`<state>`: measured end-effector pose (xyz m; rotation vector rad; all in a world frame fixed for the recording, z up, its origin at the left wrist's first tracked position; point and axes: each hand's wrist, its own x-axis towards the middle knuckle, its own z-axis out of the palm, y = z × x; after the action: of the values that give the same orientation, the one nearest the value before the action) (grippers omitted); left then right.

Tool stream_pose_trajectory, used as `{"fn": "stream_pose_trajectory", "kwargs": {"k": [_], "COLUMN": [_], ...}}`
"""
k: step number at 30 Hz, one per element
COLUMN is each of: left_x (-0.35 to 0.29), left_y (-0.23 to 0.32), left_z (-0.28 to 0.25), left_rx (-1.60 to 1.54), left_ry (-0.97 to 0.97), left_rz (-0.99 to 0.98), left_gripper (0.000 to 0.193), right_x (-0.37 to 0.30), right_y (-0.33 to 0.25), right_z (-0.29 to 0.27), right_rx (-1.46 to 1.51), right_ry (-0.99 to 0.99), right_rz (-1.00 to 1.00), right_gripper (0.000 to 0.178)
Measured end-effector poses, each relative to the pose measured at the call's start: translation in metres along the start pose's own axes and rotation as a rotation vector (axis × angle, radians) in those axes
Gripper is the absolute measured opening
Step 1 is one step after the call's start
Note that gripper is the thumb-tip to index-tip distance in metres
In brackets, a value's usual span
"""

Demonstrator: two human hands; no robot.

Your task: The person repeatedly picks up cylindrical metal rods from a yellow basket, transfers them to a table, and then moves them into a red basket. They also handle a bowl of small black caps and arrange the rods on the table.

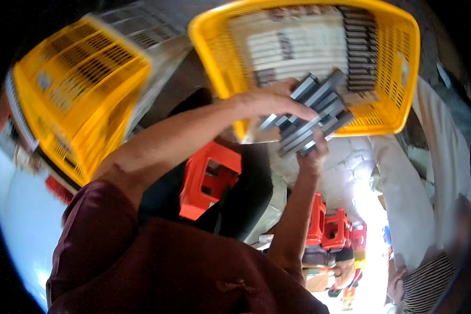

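Both my hands are closed around a loose bundle of dark grey bars (327, 99) with shiny edges, somewhat blurred. My left hand (280, 99) grips it from the left, its thumb across the top. Against the near end, my right hand (315, 148) holds the bars from below right. The bundle is above the near rim of a yellow plastic basket (412, 68) with slotted walls. Inside that basket, a printed sheet (298, 49) covers much of the bottom, and a row of similar dark bars (360, 49) lies along the right part.
A second yellow basket (83, 89) is at the left. One red stool (210, 180) stands below my left forearm, with more red stools (336, 230) at lower right. Whitish cloth or sacking (405, 178) hangs at right, near a person in a striped top (429, 285).
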<state>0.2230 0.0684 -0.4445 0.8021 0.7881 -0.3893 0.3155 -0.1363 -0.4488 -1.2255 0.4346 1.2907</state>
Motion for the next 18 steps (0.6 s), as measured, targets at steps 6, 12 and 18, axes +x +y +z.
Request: {"fn": "stream_pose_trajectory", "kwargs": {"k": [6,12,18], "left_x": [-0.190,-0.314,-0.422], "left_y": [0.048,0.027,-0.008], "left_z": [0.061,0.132,0.220], "left_rx": [-0.190,-0.341,-0.654], "left_ry": [0.023,0.225,0.201], "left_rz": [0.153,0.311,0.583], "left_gripper": [0.101,0.098,0.096], "right_x": [-0.162,-0.275,-0.375], "right_y": [-0.038,-0.065,-0.084], "right_z": [0.061,0.095,0.095], "right_rx": [-0.117,-0.319,-0.508], "right_ry": [0.000,-0.135,-0.279], "right_rz": [0.028,0.064,0.080], "right_gripper": [0.073,0.080,0.058]}}
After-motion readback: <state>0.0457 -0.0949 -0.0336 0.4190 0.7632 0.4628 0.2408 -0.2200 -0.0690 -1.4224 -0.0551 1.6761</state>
